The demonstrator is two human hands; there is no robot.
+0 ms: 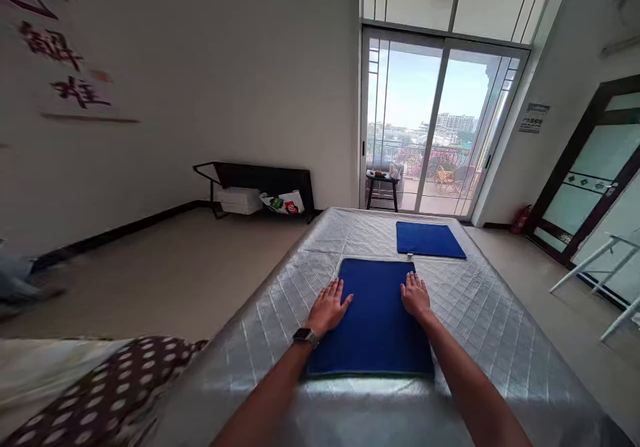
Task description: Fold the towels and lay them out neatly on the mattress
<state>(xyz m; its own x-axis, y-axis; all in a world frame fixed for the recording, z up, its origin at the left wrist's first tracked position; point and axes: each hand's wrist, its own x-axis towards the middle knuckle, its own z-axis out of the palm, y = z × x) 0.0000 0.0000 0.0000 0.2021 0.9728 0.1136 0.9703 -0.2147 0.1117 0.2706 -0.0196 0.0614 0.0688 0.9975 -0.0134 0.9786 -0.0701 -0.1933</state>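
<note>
A flat blue cloth panel (376, 327) lies in front of me on a silvery quilted mattress (280, 300). On its left edge rests my left hand (329, 308), palm down with the fingers stretched out; a watch (305, 336) is on that wrist. My right hand (415, 295) lies flat along the panel's right edge, fingers extended. Neither hand grips anything. Farther back on the mattress, towards the right, is a second blue panel (430, 239), apart from both hands. A small white tag (410, 255) shows near its front left corner.
Brown polka-dot fabric (115, 387) lies at the lower left. A low black rack (265, 177) stands by the wall, with a white box (240, 200) beneath. Beyond the mattress are glass sliding doors (440, 134). White metal legs (590, 260) stand at the right.
</note>
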